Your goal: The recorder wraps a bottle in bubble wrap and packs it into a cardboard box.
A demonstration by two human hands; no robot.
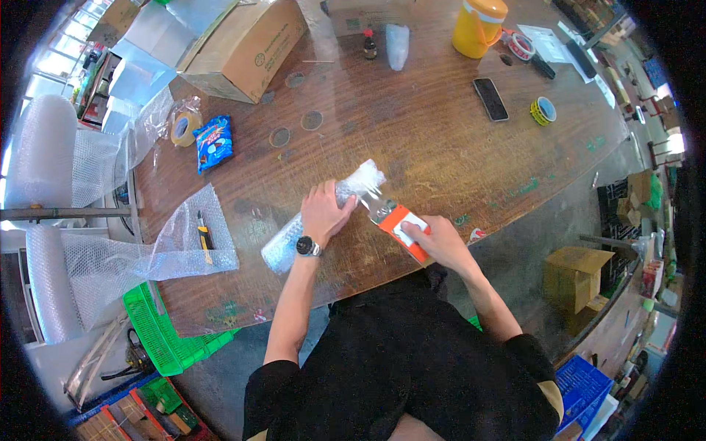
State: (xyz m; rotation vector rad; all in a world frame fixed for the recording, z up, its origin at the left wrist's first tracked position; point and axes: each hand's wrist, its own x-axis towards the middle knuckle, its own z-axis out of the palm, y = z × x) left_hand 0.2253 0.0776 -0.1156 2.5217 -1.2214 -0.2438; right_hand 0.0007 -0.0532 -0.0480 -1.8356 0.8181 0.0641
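My left hand (pixel 326 214) grips a long bundle rolled in bubble wrap (pixel 282 245), lying slantwise on the wooden table (pixel 358 132). Clear tape stretches from the bundle's upper end to an orange and white tape dispenser (pixel 407 231), which my right hand (pixel 438 240) holds just above the table's near edge. Left of the bundle, a yellow and black utility knife (pixel 204 231) rests on a loose sheet of bubble wrap (pixel 190 242) that runs off the table's left side. What the bundle contains is hidden by the wrap.
Bubble wrap rolls (pixel 47 154) stand at the left. A cardboard box (pixel 248 49), blue packet (pixel 214 143), tape roll (pixel 185 128), small bottle (pixel 369 45), yellow jug (pixel 475 33), phone (pixel 490 100) and yellow tape roll (pixel 543 111) are on the table. A green crate (pixel 165 336) is below left.
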